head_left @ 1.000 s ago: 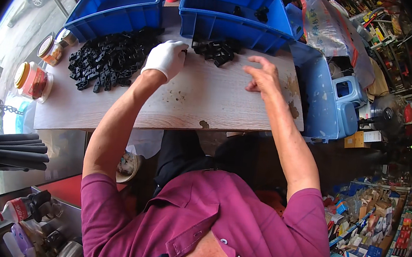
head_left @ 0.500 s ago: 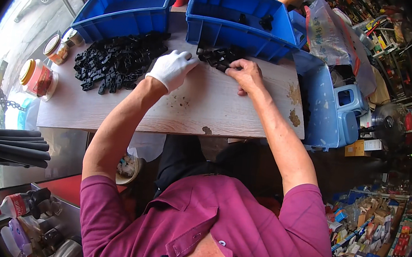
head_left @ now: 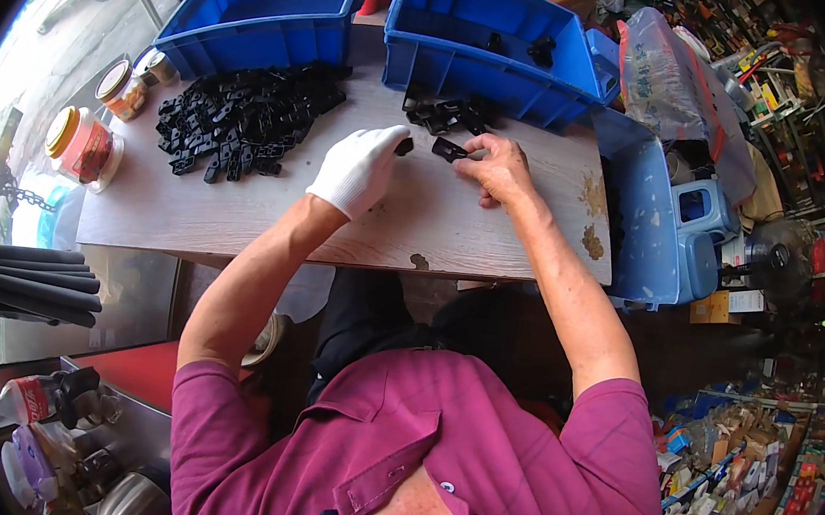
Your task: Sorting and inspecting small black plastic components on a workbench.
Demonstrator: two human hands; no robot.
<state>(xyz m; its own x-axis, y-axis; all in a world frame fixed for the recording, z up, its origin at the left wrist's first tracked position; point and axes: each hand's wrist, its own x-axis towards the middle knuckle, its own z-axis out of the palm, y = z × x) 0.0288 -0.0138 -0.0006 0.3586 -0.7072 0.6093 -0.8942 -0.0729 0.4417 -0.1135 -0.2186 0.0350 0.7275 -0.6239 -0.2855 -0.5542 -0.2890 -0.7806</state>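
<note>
- A person in a magenta shirt sits at a pale wooden worktop (head_left: 235,224), seen from above, both forearms reaching up the frame.
- The left hand (head_left: 360,167), in a white glove, pinches a small black plastic part (head_left: 404,145) at its fingertips.
- The right hand (head_left: 498,169), bare, grips a second black clip (head_left: 449,150) that juts left from its fingers, long axis roughly level across the frame.
- The two pieces lie just beside each other at centre frame, tips facing.
- A small cluster of black parts (head_left: 448,113) sits just above the hands, nearer the right one.
- A big heap of black parts (head_left: 246,119) spreads at upper left.
- Two blue bins (head_left: 266,26) and (head_left: 473,63) line the far edge.
- Bare worktop lies below the hands toward the near edge.
</note>
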